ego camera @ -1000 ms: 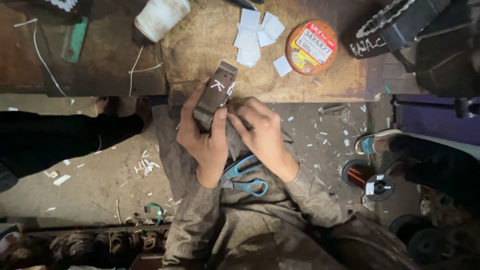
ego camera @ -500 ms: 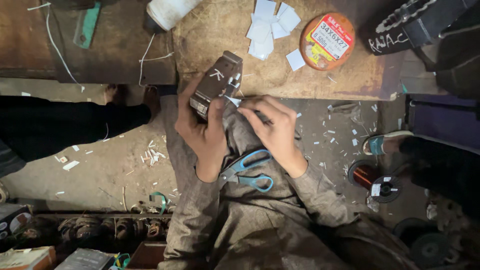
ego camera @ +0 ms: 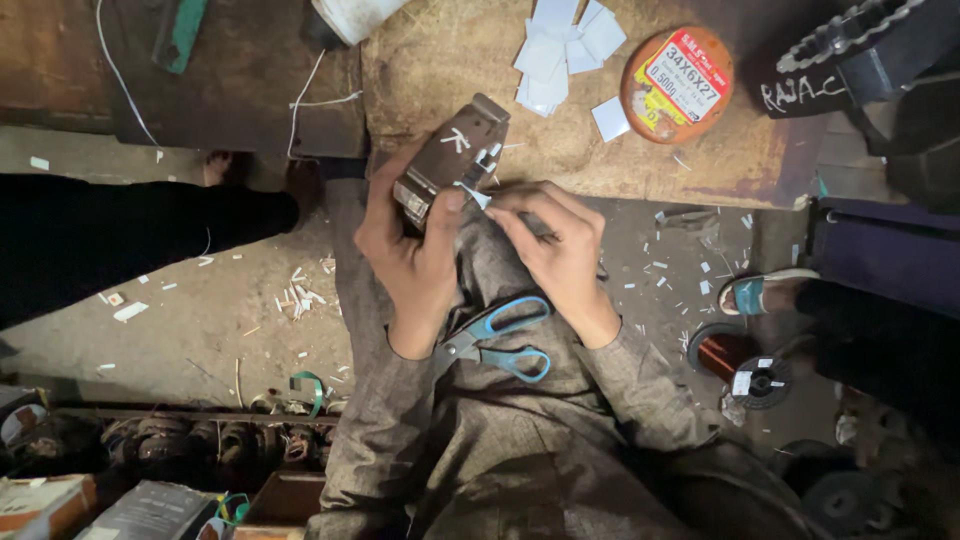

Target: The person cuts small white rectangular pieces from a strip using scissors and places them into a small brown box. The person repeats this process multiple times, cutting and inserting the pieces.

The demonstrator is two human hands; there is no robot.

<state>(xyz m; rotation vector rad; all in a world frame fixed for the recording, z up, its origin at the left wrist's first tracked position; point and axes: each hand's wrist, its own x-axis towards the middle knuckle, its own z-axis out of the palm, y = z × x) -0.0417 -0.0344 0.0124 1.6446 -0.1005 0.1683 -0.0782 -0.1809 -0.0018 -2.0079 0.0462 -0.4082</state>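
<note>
Gripping the brown block [ego camera: 447, 160] at upper centre, the left hand [ego camera: 410, 250] has barely shifted; the right hand [ego camera: 560, 250] now pinches a white slip [ego camera: 473, 194] against its edge, having closed in. Blue scissors [ego camera: 500, 340] lie just below on the lap; the bench edge [ego camera: 600, 185] crowds above.

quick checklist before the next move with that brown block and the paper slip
1. Left hand grips the brown block: ok.
2. Right hand pinches the white paper slip at the block's side: ok.
3. Slip seated in a slot: cannot tell.
4. Scissors resting on the lap, blades shut: ok.
5. Spare paper pieces on the board: ok.
6. Copper wire spool on the floor by the right arm: ok.
</note>
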